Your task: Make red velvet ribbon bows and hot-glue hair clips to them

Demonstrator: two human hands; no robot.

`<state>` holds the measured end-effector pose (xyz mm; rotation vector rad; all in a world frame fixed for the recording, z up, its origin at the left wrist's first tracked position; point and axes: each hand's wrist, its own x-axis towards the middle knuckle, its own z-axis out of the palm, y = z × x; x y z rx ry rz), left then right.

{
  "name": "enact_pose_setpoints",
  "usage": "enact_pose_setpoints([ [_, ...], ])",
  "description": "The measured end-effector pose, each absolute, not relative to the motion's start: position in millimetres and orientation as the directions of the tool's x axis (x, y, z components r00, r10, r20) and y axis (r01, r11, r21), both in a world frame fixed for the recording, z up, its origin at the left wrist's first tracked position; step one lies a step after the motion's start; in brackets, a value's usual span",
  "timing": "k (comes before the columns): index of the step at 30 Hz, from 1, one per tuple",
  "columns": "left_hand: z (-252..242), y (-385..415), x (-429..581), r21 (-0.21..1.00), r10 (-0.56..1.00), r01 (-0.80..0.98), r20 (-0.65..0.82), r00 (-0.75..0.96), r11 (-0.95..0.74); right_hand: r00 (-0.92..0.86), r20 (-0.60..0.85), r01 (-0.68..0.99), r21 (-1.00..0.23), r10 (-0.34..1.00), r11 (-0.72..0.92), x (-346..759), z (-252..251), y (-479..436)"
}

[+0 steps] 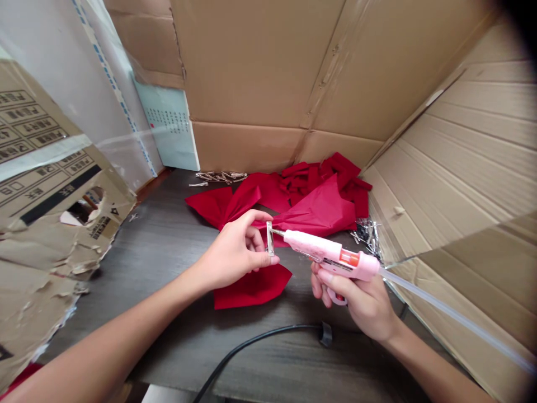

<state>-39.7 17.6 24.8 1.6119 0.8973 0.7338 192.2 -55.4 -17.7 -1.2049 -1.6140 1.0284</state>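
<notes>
Between thumb and fingers, my left hand [239, 243] pinches a small metal hair clip [270, 239], held upright. My right hand [361, 296] is wrapped round the handle of a pink glue gun [319, 249], whose nozzle meets or nearly meets the clip's upper part. A long translucent glue stick [444, 313] sticks out of the gun's back. Under and behind my left hand lies a red fabric bow [254, 288], its middle hidden by the hand.
More red fabric pieces [335, 168] are heaped against the back cardboard wall [260, 67]. Several metal clips [222, 177] lie at the back left, with a pile of thin metal pieces [369, 235] at right. A black cable [251, 341] crosses the dark table [168, 268] in front.
</notes>
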Motion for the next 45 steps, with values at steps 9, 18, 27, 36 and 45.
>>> enact_pose_setpoints([
  [9, 25.3, 17.3, -39.8, 0.977, 0.852, 0.174, 0.012, 0.524, -0.121, -0.166, 0.148, 0.270, -0.944, 0.975, 0.189, 191.3, -17.5, -54.8],
  [18, 25.6, 17.2, -39.4, 0.976, 0.855, 0.178, 0.015, 0.518, -0.125, -0.164, 0.151, 0.263, -0.946, 0.975, 0.190, 190.5, -16.4, -56.3],
  [27, 25.3, 18.1, -40.6, 0.974, 0.856, 0.182, 0.025, 0.516, -0.138, -0.164, 0.149, 0.263, -0.946, 0.975, 0.189, 189.9, -14.4, -57.3],
  [36, 24.9, 19.2, -40.5, 0.976, 0.855, 0.176, 0.015, 0.518, -0.124, -0.161, 0.146, 0.249, -0.951, 0.976, 0.184, 189.8, -16.3, -55.9],
  [45, 25.3, 18.0, -41.1, 0.976, 0.856, 0.175, 0.018, 0.517, -0.126, -0.166, 0.153, 0.241, -0.952, 0.974, 0.190, 191.0, -16.1, -56.6],
])
